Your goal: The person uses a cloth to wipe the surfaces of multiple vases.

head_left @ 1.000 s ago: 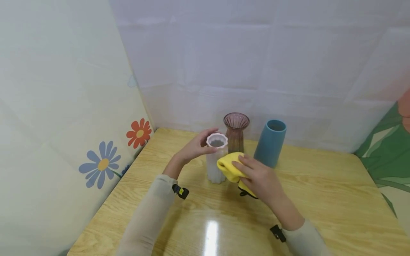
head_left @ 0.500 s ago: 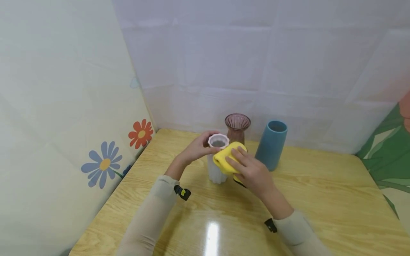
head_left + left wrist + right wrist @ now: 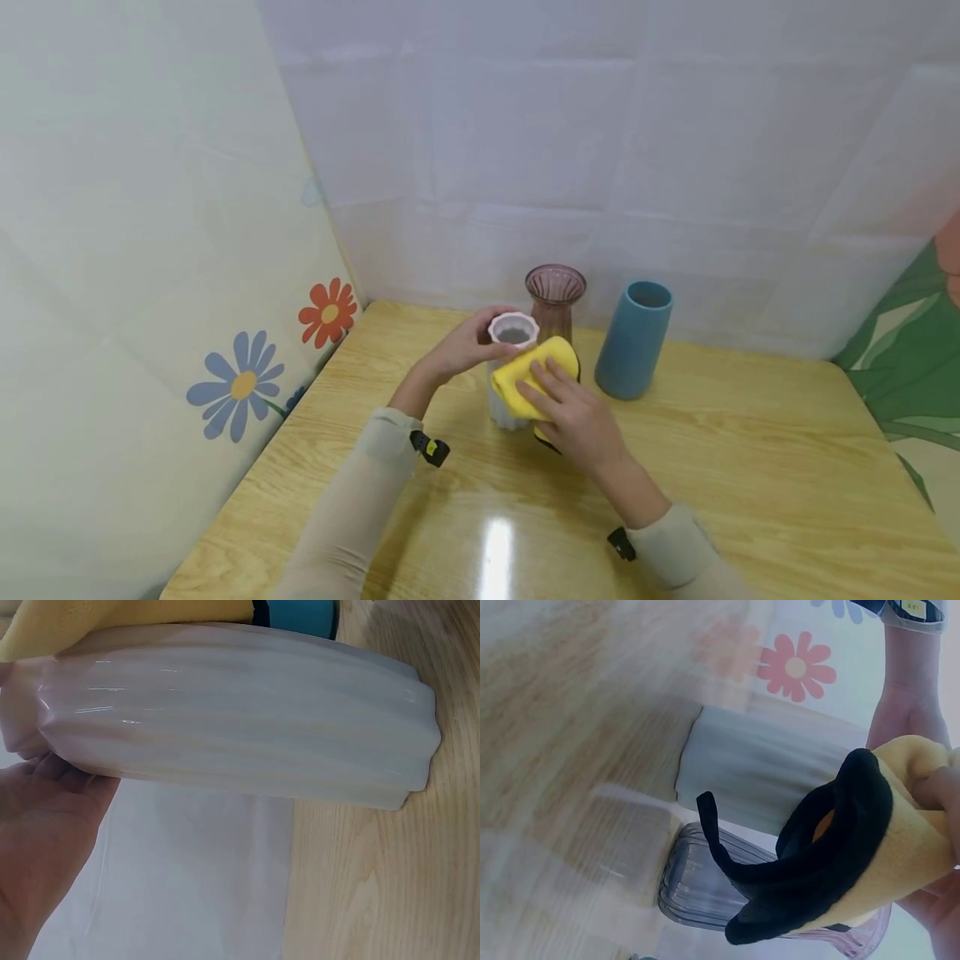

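A white fluted vase point(image 3: 247, 712) with a scalloped rim stands upright on the wooden table. My left hand point(image 3: 462, 343) grips it around the neck, thumb in front and fingers behind. In my right hand point(image 3: 581, 417) is a folded yellow cloth point(image 3: 542, 375), held against the vase's right side just below the rim. The right wrist view shows the cloth's black edging and a black loop point(image 3: 720, 840) hanging from it. The cloth covers part of the white vase's front and the lower part of a purple glass vase point(image 3: 555, 292) behind.
A blue vase point(image 3: 634, 342) stands to the right of the purple one, near the back of the table point(image 3: 750, 467). A white sheet point(image 3: 525, 150) hangs behind the table, and a flower-printed sheet point(image 3: 150, 250) runs along the left side.
My right hand has moved left and brought the yellow cloth from beside the white vase across its front, rising and then dipping slightly. My left hand keeps its grip on the neck.
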Demonstrator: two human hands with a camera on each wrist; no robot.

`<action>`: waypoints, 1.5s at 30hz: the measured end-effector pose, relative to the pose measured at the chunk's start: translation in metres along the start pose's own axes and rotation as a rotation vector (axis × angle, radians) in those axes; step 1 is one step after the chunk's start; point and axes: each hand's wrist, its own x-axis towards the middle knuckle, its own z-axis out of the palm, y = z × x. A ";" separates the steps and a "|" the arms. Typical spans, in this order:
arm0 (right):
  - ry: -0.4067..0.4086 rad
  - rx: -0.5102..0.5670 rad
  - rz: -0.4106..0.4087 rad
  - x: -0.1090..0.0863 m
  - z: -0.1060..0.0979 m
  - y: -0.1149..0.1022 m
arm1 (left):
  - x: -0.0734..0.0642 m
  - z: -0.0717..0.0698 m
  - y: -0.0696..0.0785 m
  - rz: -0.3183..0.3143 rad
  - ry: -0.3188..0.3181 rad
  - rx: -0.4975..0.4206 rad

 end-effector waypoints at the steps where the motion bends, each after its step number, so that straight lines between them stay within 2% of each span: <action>1: 0.000 -0.002 0.001 -0.001 0.000 -0.001 | 0.000 0.000 0.000 0.002 0.000 0.004; 14: -0.047 0.008 0.045 -0.007 0.001 -0.011 | -0.002 0.003 0.002 0.043 0.020 0.039; 25: -0.060 0.010 0.044 -0.013 0.006 -0.013 | 0.000 0.002 -0.003 0.034 0.018 0.043; 34: -0.114 0.007 0.052 -0.019 0.009 -0.013 | 0.000 0.002 -0.001 0.041 0.023 0.047; 45: -0.215 0.027 0.094 -0.024 0.011 -0.017 | 0.004 0.001 -0.002 0.012 0.000 0.032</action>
